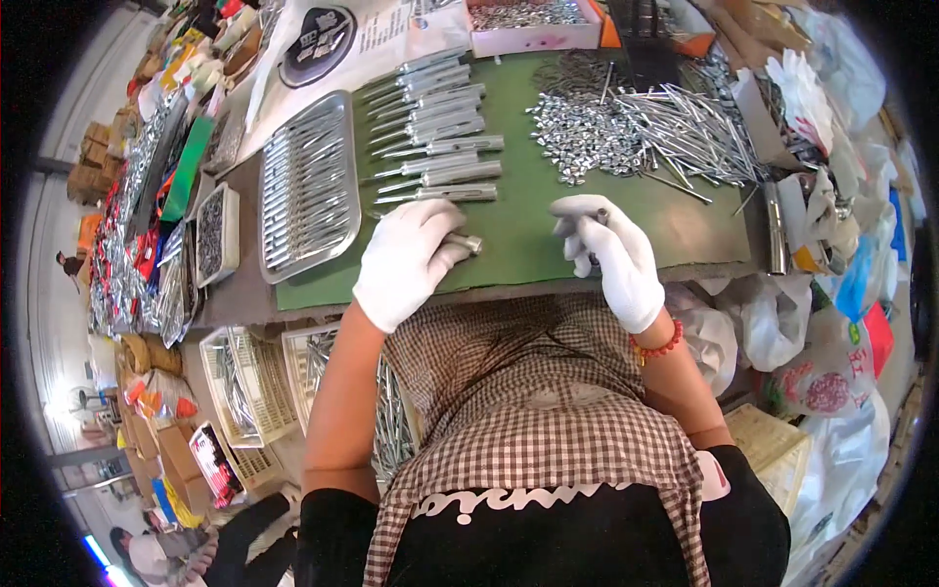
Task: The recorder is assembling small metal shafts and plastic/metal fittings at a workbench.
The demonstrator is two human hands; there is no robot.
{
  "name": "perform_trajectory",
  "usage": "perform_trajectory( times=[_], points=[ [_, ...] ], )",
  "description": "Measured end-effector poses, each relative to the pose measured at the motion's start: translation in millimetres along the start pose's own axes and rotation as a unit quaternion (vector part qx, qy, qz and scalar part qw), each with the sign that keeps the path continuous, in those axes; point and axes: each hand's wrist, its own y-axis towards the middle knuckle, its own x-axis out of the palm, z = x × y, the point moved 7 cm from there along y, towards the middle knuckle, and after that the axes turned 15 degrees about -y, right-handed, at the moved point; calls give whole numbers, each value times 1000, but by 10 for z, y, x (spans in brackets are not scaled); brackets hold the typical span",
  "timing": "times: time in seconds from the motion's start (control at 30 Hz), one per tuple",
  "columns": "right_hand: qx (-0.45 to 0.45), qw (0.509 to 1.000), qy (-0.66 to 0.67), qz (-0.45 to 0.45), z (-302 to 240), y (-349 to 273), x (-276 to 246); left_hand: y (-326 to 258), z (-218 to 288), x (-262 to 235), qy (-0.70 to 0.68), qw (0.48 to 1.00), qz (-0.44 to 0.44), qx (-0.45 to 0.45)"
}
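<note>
My left hand (415,256), in a white glove, is curled over a silvery metal tube (473,244) at the mat's front edge; only the tube's end sticks out past the fingers. To the right, my gloved right hand (622,256) pinches a small dark metal piece (602,215) between thumb and fingers. The hands are apart. Just beyond the left hand lies a column of slotted metal tubes with thin rods (440,147). A pile of small metal nuts or sleeves (572,137) and a heap of long thin metal pins (694,137) lie beyond the right hand.
A metal tray (354,186) of slim metal rods stands left on the green mat (528,210). Further left is a small bin (233,235) of tiny parts. An open box (538,39) of parts sits at the back. Baskets (259,391) stand below the table; plastic bags (773,323) hang right.
</note>
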Motion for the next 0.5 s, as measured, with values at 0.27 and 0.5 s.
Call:
perform_trajectory(
  times=[0.27, 0.5],
  points=[
    [33, 994, -97, -36, -126, -99, 0, 3, 78, 49, 12, 997, 73, 2],
    [48, 989, -139, -10, -56, -53, -86, 403, 735, 364, 112, 990, -78, 28]
  ],
)
